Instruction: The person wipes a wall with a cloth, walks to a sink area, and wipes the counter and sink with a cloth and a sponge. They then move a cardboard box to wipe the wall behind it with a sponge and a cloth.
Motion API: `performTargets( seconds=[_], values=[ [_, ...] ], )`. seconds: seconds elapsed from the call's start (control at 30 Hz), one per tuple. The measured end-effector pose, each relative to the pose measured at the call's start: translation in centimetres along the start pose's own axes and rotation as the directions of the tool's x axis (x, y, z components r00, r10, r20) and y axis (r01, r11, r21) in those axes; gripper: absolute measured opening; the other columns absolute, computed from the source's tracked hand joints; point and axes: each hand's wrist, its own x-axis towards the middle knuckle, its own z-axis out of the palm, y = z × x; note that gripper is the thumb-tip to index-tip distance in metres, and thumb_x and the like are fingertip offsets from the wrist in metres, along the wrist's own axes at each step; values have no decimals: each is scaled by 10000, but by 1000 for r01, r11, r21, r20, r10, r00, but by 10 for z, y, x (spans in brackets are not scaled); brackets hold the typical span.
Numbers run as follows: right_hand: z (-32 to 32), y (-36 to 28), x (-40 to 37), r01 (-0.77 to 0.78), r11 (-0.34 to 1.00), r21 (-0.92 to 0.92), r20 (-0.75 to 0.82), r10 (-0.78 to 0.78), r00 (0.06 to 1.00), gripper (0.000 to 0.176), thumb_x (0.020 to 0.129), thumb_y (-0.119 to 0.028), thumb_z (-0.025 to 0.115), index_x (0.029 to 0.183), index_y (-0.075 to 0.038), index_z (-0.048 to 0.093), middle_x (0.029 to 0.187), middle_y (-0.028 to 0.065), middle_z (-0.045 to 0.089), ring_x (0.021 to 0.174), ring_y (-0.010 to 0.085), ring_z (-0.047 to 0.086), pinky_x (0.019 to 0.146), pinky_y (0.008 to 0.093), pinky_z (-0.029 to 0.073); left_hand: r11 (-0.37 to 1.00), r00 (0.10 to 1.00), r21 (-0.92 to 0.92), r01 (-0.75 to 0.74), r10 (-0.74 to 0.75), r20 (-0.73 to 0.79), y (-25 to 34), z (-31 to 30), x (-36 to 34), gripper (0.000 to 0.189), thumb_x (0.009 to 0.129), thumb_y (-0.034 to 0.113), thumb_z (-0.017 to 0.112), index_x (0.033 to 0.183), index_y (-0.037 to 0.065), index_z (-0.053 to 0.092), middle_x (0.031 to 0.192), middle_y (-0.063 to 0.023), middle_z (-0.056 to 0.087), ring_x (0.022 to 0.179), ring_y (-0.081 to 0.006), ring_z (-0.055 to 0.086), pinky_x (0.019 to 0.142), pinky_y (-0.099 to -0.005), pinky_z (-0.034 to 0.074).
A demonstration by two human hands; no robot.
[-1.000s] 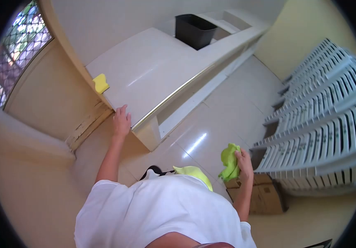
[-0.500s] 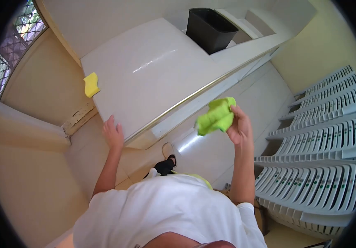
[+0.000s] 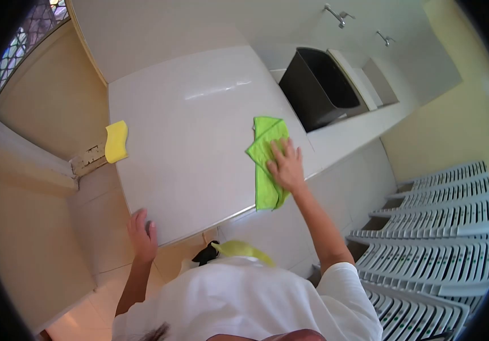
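Note:
My right hand point(image 3: 287, 166) lies flat with fingers spread on a bright green cloth point(image 3: 267, 184). The cloth is spread on the white countertop point(image 3: 182, 153), one corner folded over and its lower end at the front edge. My left hand point(image 3: 142, 234) rests at the counter's near left corner, fingers stretched and holding nothing. A wavy yellow sponge point(image 3: 116, 142) sits on the left edge of the counter, away from both hands.
A black bin point(image 3: 315, 94) stands in the sink area at the back right, below two wall taps point(image 3: 340, 17). Stacked grey plastic chairs point(image 3: 426, 250) line the right side. A wall point(image 3: 34, 210) and a mesh window point(image 3: 25, 48) are on the left.
My right hand has brought the crumpled green cloth from the air beside the counter onto the countertop, where it is now spread out. My left hand stays by the corner. The view has shifted.

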Motion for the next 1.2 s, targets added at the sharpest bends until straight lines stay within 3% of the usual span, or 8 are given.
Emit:
performTargets(
  seconds=[0.17, 0.3, 0.43, 0.57, 0.67, 0.97, 1.07, 1.2],
  values=[
    [50, 17, 47, -204, 979, -14, -126, 200, 972, 656, 847, -399, 432, 1314, 42, 297, 1369, 251, 262, 1289, 375, 210, 1036, 509, 169, 954, 936, 294, 60, 49, -349, -22, -10, 70, 480, 806, 113, 550, 1237, -27, 392, 1176, -205, 457, 1100, -354, 416, 947, -437, 314],
    [68, 35, 107, -344, 934, -96, -201, 321, 926, 685, 850, -411, 415, 1295, 93, 283, 1364, 253, 272, 1272, 414, 219, 1035, 513, 168, 975, 821, -20, 223, -199, -535, -32, -28, 159, 592, 807, 228, 591, 1265, -59, 352, 1221, -251, 435, 1146, -363, 405, 979, -407, 298],
    [85, 39, 183, -339, 925, -171, -270, 287, 919, 686, 842, -437, 403, 1281, 82, 315, 1344, 241, 315, 1247, 399, 272, 1023, 504, 200, 787, 766, 120, 605, -534, -359, -86, -18, 209, 753, 762, 414, 613, 1273, -68, 344, 1254, -272, 408, 1139, -391, 413, 984, -405, 313],
    [102, 44, 275, -331, 926, -183, -243, 284, 928, 691, 843, -474, 392, 1289, 48, 315, 1348, 210, 323, 1252, 375, 278, 1015, 507, 224, 766, 758, -225, 602, -637, -141, -62, -26, 215, 631, 724, 488, 618, 1033, -60, 566, 1012, -222, 594, 927, -333, 569, 785, -423, 429],
    [106, 43, 339, -325, 936, -137, -219, 292, 931, 663, 837, -501, 378, 1242, 23, 362, 1284, 199, 386, 1201, 360, 340, 957, 505, 288, 695, 680, -35, 718, -711, -177, -76, -23, 213, 517, 707, 458, 643, 888, -25, 611, 868, -159, 636, 815, -285, 601, 688, -399, 443],
    [122, -58, 426, -294, 951, -96, -90, 286, 954, 721, 839, -535, 314, 1349, -27, 277, 1393, 216, 256, 1307, 347, 197, 1035, 516, 151, 789, 770, -37, 613, -608, -194, -67, -31, 217, 456, 697, 388, 681, 907, 6, 550, 776, -93, 566, 751, -211, 574, 676, -329, 447],
    [132, -115, 428, -201, 976, -86, -122, 190, 974, 710, 838, -522, 318, 1343, -23, 291, 1384, 224, 267, 1302, 363, 199, 1035, 517, 150, 769, 791, -294, 568, -608, -63, -58, -42, 229, 440, 751, 350, 660, 976, -8, 538, 837, -66, 574, 793, -152, 555, 738, -302, 441],
    [146, -192, 417, -120, 992, -42, -152, 112, 982, 702, 829, -513, 335, 1326, -18, 326, 1363, 245, 288, 1294, 365, 213, 1032, 521, 151, 405, 853, -901, 155, -515, -84, -49, -52, 260, 401, 861, 308, 547, 1118, 6, 493, 1015, -54, 565, 938, -142, 542, 814, -300, 434]
  ],
)
